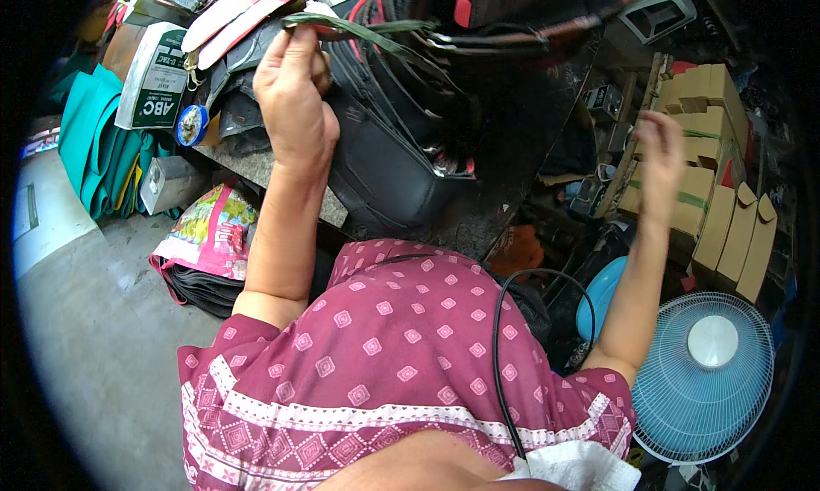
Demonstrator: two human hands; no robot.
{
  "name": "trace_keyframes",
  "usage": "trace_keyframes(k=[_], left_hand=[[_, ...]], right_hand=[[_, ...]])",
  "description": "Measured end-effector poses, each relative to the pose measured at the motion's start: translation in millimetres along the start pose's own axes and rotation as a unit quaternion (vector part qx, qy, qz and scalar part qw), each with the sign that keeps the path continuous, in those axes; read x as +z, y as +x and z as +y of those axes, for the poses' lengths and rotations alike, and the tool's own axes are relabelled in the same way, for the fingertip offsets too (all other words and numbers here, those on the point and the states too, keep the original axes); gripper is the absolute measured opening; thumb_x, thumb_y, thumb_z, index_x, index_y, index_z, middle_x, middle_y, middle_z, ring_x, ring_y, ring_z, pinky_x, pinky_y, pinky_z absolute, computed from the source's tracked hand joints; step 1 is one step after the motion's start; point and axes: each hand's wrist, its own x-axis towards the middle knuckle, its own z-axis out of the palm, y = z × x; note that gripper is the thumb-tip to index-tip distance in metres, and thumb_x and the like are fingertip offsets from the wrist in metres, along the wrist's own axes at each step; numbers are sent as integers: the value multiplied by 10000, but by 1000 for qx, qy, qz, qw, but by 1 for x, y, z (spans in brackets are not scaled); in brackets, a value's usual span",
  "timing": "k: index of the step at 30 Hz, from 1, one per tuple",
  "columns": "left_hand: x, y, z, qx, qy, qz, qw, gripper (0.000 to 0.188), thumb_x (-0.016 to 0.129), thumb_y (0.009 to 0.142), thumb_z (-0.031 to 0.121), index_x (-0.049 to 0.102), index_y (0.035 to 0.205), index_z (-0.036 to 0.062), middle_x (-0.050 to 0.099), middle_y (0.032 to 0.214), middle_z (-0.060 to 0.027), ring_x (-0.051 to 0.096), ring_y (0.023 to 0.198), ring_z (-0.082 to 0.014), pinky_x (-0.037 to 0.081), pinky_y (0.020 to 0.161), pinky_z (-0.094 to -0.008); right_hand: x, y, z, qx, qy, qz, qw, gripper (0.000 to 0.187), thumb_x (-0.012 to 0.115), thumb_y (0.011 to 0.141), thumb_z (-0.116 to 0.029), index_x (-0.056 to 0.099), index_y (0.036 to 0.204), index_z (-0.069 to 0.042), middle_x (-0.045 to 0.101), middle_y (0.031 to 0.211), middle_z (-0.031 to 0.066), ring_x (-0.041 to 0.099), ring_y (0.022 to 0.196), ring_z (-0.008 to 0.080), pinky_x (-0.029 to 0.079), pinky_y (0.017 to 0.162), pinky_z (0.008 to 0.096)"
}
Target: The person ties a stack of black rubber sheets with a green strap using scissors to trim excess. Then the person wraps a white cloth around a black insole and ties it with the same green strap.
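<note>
My left hand [295,94] is raised over the workbench, its thumb and fingers pinched on the end of a thin green strip [367,31]. The strip runs rightward across a pile of black pieces with red edging [384,72]. Below it a smooth black panel [384,162], like part of a bag, hangs over the bench's near edge. My right hand [662,141] is off to the right, away from the pile and in front of some brown cardboard boxes. Motion smears its fingers, so their state and anything in them cannot be made out.
Left of the pile are red-and-white flat pieces [248,12], a metal tin [155,76], a round blue-rimmed container [191,125] and folded green sheets [90,141]. Cardboard boxes [700,149] stand right, above a blue fan [700,380]. A black cable [497,346] crosses my front.
</note>
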Motion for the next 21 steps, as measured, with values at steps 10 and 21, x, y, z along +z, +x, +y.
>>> trace_keyframes(k=[10,21], left_hand=[[-25,13,-23,-31,33,72,996,166,593,984,156,597,828,99,385,586,92,286,468,-24,183,441,-235],[-16,2,-30,-59,21,88,994,151,582,951,104,709,952,22,492,688,120,328,584,14,248,524,-186]], right_hand=[[173,-4,63,-17,-351,-282,893,362,677,865,-381,668,989,-41,704,910,190,676,897,381,527,757,457],[143,-21,67,76,-490,-295,816,529,741,746,-490,644,975,-22,713,901,198,688,904,376,532,784,456]])
